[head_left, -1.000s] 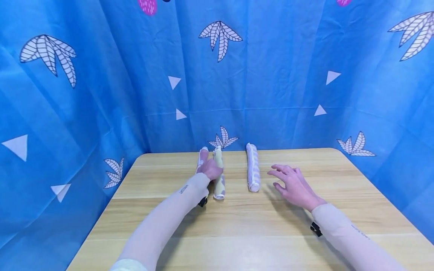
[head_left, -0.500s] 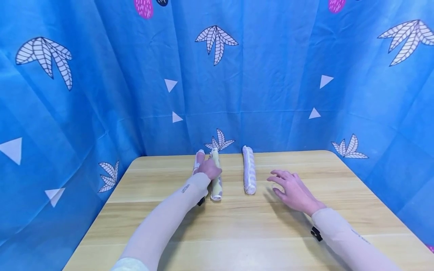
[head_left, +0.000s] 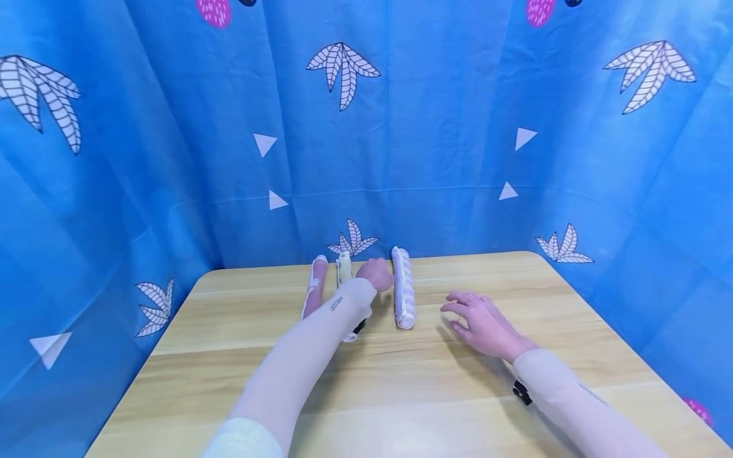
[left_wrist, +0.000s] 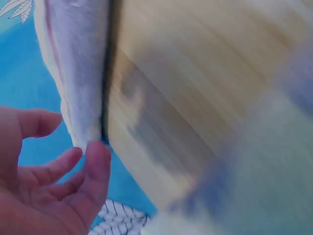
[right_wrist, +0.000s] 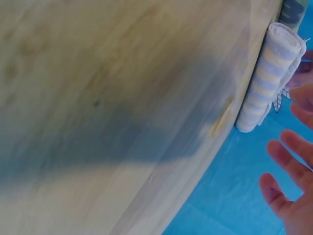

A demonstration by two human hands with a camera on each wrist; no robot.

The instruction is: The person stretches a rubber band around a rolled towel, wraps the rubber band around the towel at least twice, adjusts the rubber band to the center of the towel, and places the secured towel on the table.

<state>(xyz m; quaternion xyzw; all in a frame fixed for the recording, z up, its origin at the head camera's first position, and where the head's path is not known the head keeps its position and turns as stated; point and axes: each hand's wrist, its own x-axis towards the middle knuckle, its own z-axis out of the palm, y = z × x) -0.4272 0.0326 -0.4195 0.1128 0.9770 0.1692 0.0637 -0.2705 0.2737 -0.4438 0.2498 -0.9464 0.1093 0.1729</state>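
Note:
Three rolled towels lie side by side near the table's back edge: a pink one (head_left: 317, 286), a yellow-green one (head_left: 345, 270) and a lavender striped one (head_left: 403, 296). My left hand (head_left: 376, 275) hovers between the yellow-green and lavender rolls, and its forearm hides much of the yellow-green roll. In the left wrist view, the loosely bent fingers (left_wrist: 98, 169) come right up to the end of the lavender roll (left_wrist: 80, 63), with nothing in their grasp. To the right of that roll, my right hand (head_left: 483, 324) hangs over the table, its fingers spread and relaxed, holding nothing.
The wooden table (head_left: 412, 407) has a blue patterned curtain (head_left: 446, 146) behind it and along both sides. Black wrist cameras sit under both sleeves, the right camera (head_left: 522, 392) low over the tabletop.
My left hand has moved right, off the pink and yellow-green rolls, toward the lavender roll. The pink roll shows more fully. The right hand stays about where it was; the head view has turned slightly right.

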